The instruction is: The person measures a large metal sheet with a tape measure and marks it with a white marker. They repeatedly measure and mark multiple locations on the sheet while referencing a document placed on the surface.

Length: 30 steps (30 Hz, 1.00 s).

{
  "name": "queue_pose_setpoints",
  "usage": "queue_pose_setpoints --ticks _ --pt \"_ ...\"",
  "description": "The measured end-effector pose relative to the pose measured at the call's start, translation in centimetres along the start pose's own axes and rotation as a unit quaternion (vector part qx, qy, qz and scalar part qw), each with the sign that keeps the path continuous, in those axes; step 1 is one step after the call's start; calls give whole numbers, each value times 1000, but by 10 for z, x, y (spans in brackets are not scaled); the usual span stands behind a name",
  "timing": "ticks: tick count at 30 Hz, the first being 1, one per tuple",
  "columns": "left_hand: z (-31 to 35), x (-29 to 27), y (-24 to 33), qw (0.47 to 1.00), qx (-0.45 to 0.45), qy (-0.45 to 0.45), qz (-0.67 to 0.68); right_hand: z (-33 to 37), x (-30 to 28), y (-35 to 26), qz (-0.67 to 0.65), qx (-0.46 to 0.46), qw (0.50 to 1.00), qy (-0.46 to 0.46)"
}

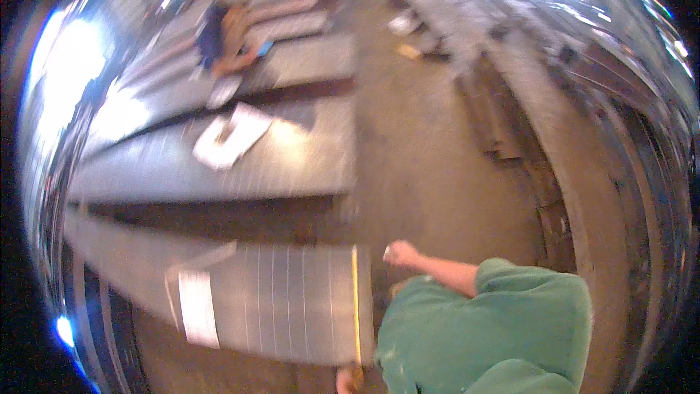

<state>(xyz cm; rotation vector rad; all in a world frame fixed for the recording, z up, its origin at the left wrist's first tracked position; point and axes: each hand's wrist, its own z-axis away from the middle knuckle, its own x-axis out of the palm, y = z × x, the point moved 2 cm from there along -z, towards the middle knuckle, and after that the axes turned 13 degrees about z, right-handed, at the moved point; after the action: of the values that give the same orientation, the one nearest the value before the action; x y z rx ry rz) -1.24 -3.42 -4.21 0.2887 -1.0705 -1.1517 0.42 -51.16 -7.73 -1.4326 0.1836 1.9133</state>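
Grey ribbed panel (284, 306) lying flat in the lower left of the view, with a yellow strip (356, 299) along its right end and a white label (197, 310) near its left end. Rests on some low support (hidden below, so cannot tell which kind).

Left hand (348, 379) just at the lower edge of the picture, at the bottom of the yellow strip; only a small part visible, so cannot tell if open or closed, nor if really touching the panel. Right hand (401, 254) reaching out from a green sleeve (510, 299), just beside the upper right corner of the panel but apart from it, fingers curled together like a fist. Perhaps something small and pale inside, too blurred to say.

Judging from this: panel laid down and lined up beside the other long grey panel (219, 164) behind it, with neither hand clearly gripping it. Probably late in the handling of this piece, though nothing proves it finished.

Further away: white papers (232, 137) on the far panel, a brown dusty floor (423, 160), and another person (222, 36) in dark blue at the top, well apart.
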Motion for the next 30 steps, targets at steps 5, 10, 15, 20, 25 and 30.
queue_pose_setpoints --ticks 5,10,15,20,25,30 --pt "-16 -99 14 879 -115 -74 -456 -5 16 -98 -41 -205 973 -96" --pt "-11 -70 18 879 -225 -15 -420 25 53 -121 -37 -227 962 -147" --pt "-5 -45 22 859 -296 42 -416 29 59 -133 -2 -189 976 -107" --pt "-2 -74 15 873 -265 29 -409 44 49 -169 29 -148 980 -130" --pt "-4 -59 19 888 -280 62 -360 52 45 -175 29 -77 991 -103" --pt "-6 -42 29 877 -280 43 -387 52 63 -163 -33 -18 993 -113"
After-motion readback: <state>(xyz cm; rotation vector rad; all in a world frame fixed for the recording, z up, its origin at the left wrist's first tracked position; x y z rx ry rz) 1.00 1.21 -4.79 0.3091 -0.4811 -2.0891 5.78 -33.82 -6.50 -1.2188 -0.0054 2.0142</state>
